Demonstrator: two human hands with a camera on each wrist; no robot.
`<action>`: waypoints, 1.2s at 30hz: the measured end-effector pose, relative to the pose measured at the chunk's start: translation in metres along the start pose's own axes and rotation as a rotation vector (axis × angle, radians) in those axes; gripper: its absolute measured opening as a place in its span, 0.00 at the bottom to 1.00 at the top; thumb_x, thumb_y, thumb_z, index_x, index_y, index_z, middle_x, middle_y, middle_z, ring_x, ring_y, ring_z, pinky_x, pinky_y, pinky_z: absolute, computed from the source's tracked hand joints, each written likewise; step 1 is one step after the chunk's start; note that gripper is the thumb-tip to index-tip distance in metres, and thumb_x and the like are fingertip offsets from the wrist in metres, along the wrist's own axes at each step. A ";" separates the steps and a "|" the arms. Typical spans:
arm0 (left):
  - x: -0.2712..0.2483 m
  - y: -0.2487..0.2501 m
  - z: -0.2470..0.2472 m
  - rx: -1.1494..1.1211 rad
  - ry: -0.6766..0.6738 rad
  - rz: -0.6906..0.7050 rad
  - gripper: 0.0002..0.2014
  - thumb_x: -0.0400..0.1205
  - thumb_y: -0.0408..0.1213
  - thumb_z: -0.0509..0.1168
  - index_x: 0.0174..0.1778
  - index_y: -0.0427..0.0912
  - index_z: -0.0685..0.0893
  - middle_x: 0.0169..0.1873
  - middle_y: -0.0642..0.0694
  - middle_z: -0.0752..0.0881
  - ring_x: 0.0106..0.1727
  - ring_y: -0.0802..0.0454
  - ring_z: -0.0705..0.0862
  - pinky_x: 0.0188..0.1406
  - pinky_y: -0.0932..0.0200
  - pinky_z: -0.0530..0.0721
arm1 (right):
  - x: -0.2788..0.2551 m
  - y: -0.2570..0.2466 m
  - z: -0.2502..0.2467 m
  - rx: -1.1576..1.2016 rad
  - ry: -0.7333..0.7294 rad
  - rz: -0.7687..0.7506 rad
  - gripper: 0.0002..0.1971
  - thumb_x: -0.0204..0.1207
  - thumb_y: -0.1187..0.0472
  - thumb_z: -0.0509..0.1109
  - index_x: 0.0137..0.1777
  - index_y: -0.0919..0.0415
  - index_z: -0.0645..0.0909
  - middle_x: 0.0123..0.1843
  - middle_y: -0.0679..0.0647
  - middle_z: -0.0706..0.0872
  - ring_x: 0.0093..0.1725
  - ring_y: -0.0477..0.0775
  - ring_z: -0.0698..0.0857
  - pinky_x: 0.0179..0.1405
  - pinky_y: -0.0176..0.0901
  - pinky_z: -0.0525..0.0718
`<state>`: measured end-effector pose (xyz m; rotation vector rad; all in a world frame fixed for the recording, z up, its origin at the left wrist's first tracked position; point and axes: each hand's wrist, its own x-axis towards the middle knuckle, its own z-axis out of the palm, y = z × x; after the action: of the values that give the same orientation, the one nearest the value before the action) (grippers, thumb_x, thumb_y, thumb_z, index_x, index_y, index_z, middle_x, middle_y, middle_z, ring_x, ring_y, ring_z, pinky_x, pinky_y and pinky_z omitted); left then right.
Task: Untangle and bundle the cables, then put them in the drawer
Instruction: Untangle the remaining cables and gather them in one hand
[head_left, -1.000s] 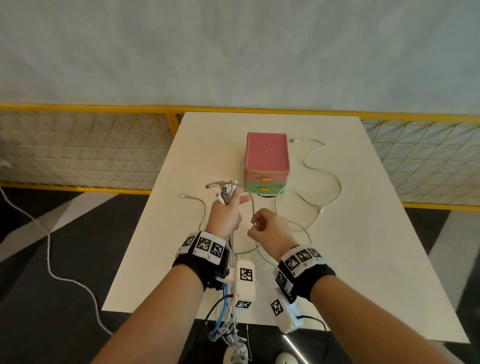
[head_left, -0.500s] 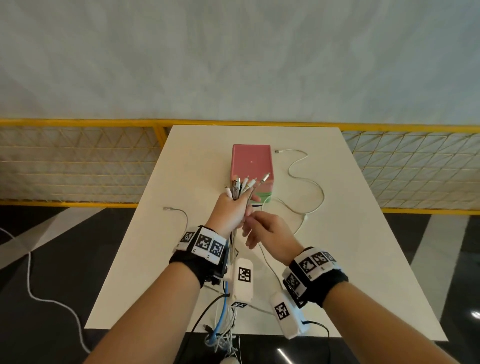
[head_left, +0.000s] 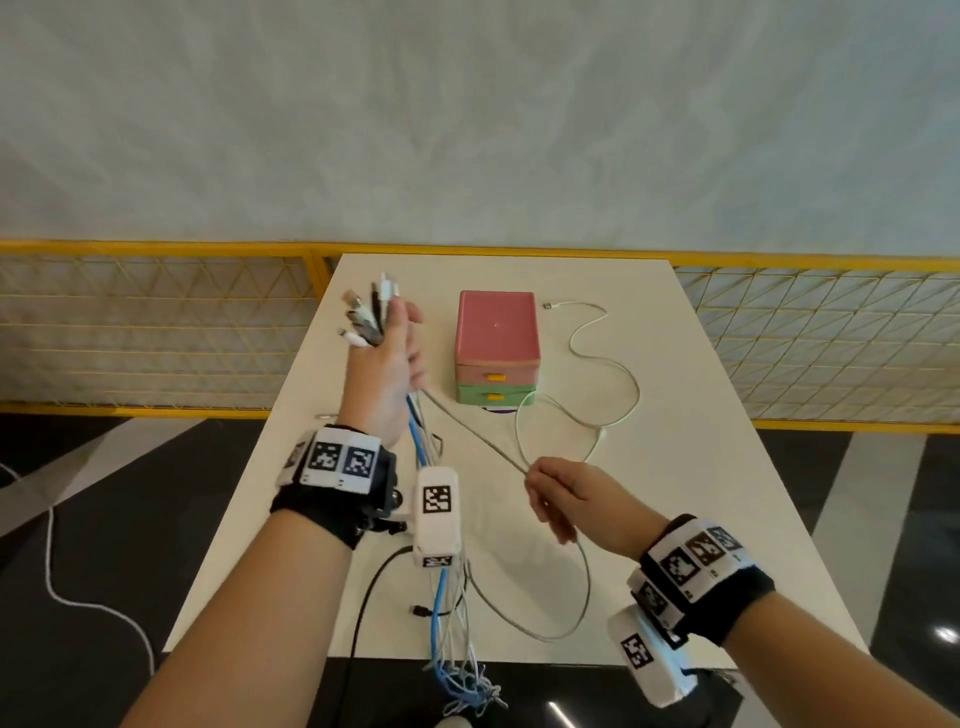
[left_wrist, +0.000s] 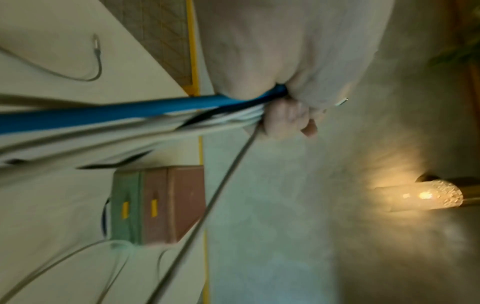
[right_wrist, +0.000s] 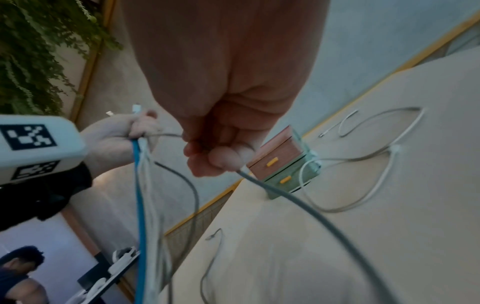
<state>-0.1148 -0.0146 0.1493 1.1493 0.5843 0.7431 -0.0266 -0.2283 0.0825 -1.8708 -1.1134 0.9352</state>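
Left hand (head_left: 387, 374) raised above the bench (head_left: 691, 519), fist wrapped round a bunch of cables (head_left: 434, 587); plug ends (head_left: 369, 317) fan out above the fist, and the loose lengths, a blue cable (head_left: 418, 436) among them, hang down past the wrist and over the near bench edge. Right hand (head_left: 569, 501) lower and to the right, thumb and fingers pinching a single grey cable (head_left: 475, 434). That cable runs taut and straight from the left fist to the pinch, then sags in a loop (head_left: 571, 618) onto the bench. Drawer box (head_left: 497, 345) stands mid-bench, pink top and pink drawer over a green drawer, each with a yellow handle; both drawers look shut. A white cable (head_left: 608, 358) lies loose on the bench, snaking from beside the box's far right corner round to its front. Another plug end (head_left: 324, 415) lies by the left bench edge, partly hidden behind the left wrist. Wrist views blurred.
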 end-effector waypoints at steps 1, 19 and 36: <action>-0.001 0.007 -0.004 0.007 0.006 0.012 0.16 0.86 0.53 0.57 0.38 0.47 0.77 0.19 0.57 0.63 0.19 0.61 0.59 0.16 0.67 0.59 | -0.008 0.002 -0.008 -0.039 -0.007 0.013 0.15 0.86 0.59 0.54 0.39 0.62 0.74 0.31 0.52 0.80 0.24 0.52 0.77 0.29 0.41 0.77; -0.046 0.054 0.009 0.243 0.312 0.304 0.09 0.76 0.52 0.71 0.42 0.51 0.89 0.23 0.61 0.78 0.24 0.61 0.72 0.28 0.58 0.71 | -0.059 -0.056 -0.055 -0.151 0.171 -0.105 0.14 0.87 0.59 0.52 0.43 0.58 0.76 0.30 0.52 0.78 0.26 0.53 0.80 0.28 0.41 0.78; -0.082 0.070 0.008 0.609 0.078 0.605 0.02 0.82 0.42 0.69 0.47 0.50 0.86 0.34 0.58 0.83 0.32 0.67 0.77 0.36 0.64 0.76 | -0.058 -0.110 -0.057 -0.411 0.182 -0.222 0.11 0.85 0.58 0.57 0.44 0.59 0.78 0.38 0.46 0.87 0.38 0.47 0.85 0.48 0.48 0.85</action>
<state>-0.1757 -0.0677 0.2217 1.9119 0.5442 1.1721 -0.0375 -0.2580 0.2155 -2.0497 -1.4434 0.4218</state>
